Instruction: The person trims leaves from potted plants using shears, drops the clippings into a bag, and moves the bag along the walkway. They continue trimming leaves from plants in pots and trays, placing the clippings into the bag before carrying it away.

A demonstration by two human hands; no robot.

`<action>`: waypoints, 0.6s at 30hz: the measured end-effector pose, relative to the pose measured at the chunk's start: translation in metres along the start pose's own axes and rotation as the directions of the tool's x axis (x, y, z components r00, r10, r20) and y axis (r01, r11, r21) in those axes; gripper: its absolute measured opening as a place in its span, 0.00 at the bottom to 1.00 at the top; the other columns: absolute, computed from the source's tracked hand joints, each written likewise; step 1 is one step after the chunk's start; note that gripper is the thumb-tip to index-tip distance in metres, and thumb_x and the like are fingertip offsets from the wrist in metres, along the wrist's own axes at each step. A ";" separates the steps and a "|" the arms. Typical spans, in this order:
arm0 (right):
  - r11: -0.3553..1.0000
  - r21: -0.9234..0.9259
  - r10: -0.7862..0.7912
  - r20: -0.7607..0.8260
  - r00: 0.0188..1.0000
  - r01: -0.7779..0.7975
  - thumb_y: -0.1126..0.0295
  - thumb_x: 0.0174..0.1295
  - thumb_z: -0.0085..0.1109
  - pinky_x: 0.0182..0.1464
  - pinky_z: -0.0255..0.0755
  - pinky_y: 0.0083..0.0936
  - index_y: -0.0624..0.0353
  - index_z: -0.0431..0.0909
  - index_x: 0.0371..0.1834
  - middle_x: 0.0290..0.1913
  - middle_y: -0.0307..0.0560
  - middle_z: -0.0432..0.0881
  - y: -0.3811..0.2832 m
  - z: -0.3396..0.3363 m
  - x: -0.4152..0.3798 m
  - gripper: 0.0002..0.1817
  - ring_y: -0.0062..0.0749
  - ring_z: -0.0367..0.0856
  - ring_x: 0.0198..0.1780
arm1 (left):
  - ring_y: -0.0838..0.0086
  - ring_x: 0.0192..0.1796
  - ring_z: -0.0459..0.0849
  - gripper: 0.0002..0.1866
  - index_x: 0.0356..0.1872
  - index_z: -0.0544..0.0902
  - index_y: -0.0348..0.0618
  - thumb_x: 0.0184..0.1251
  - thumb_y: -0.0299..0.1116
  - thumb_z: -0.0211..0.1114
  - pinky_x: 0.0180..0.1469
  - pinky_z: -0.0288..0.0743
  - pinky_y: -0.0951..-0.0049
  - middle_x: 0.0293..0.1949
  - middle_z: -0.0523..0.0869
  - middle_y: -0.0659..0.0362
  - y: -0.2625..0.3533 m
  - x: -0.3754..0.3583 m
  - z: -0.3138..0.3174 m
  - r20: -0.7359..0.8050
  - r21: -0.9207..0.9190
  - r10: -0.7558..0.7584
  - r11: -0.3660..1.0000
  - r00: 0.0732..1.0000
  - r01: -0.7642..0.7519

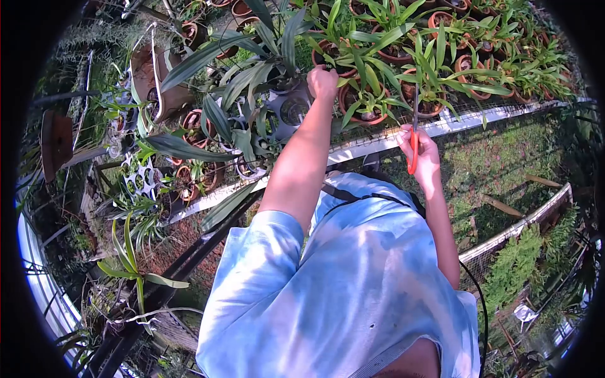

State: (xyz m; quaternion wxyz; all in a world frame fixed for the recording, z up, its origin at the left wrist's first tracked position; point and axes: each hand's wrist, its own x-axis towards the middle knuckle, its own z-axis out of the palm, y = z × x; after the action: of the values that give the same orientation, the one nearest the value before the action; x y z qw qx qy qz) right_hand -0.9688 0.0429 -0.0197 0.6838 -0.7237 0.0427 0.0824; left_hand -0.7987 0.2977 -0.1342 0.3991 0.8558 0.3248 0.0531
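My left hand [322, 82] reaches forward to the rim of a clay pot [345, 70] of strappy green leaves. Its fingers are closed, and what they pinch is hidden behind them. Just to its right stands another clay pot [372, 120] with a small leafy plant. My right hand [426, 156] is shut on a pair of scissors [413, 151] with orange-red handles. The blades point away from me, in front of a potted plant [430, 94] at the bench edge. Long dark green leaves [217, 116] spread to the left of my left hand.
A white bench edge [372, 143] runs between me and the pots. Several more potted plants [472, 75] crowd the right. Grey trays with round holes [144, 179] sit at the left. A dark post or rail [183, 268] slants by my left side, near a hanging plant [135, 271].
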 end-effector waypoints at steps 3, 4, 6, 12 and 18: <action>1.000 -0.013 -0.021 -0.015 1.000 0.021 0.76 0.65 0.70 0.59 0.75 0.25 0.62 0.81 0.42 0.58 0.46 0.81 -0.004 -0.005 -0.003 0.07 0.28 0.82 0.54 | 0.56 0.52 0.89 0.20 0.52 0.89 0.51 0.58 0.42 0.72 0.55 0.82 0.59 0.48 0.91 0.51 -0.003 0.011 0.003 0.066 0.101 0.026 0.994 0.997 -0.032; 0.999 -0.032 -0.037 -0.027 0.999 0.036 0.76 0.65 0.70 0.60 0.75 0.25 0.62 0.81 0.42 0.58 0.46 0.81 -0.005 -0.006 -0.004 0.07 0.28 0.82 0.55 | 0.56 0.52 0.89 0.20 0.52 0.89 0.51 0.59 0.42 0.71 0.54 0.82 0.59 0.49 0.91 0.51 0.000 0.013 0.001 0.107 0.100 -0.004 0.995 0.994 -0.007; 0.996 -0.071 -0.062 -0.052 0.997 0.059 0.76 0.65 0.70 0.61 0.75 0.26 0.62 0.81 0.42 0.57 0.46 0.81 -0.008 -0.008 -0.008 0.07 0.29 0.82 0.56 | 0.55 0.49 0.90 0.17 0.50 0.90 0.52 0.60 0.41 0.69 0.52 0.83 0.59 0.48 0.91 0.52 0.001 0.014 -0.001 0.093 0.142 0.029 0.989 0.995 -0.042; 0.996 -0.086 -0.012 -0.041 0.999 0.008 0.77 0.64 0.70 0.62 0.75 0.28 0.61 0.81 0.41 0.55 0.46 0.80 -0.010 -0.010 -0.008 0.07 0.29 0.81 0.56 | 0.53 0.49 0.90 0.14 0.45 0.92 0.52 0.59 0.41 0.68 0.54 0.82 0.57 0.45 0.91 0.50 0.004 0.025 -0.003 0.212 0.118 -0.040 0.993 0.976 0.015; 0.995 -0.095 -0.037 0.033 0.999 0.040 0.75 0.64 0.71 0.56 0.82 0.27 0.62 0.80 0.41 0.58 0.43 0.78 -0.005 -0.001 -0.001 0.08 0.29 0.81 0.56 | 0.55 0.54 0.89 0.18 0.49 0.91 0.50 0.63 0.47 0.66 0.58 0.81 0.58 0.51 0.90 0.49 0.002 0.032 -0.011 0.196 0.192 -0.026 0.981 0.980 -0.012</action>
State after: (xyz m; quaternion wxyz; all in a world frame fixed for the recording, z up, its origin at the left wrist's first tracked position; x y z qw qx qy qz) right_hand -0.9687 0.0420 -0.0142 0.6504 -0.7550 0.0140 0.0823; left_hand -0.7761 0.3234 -0.1303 0.3453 0.8902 0.2900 -0.0653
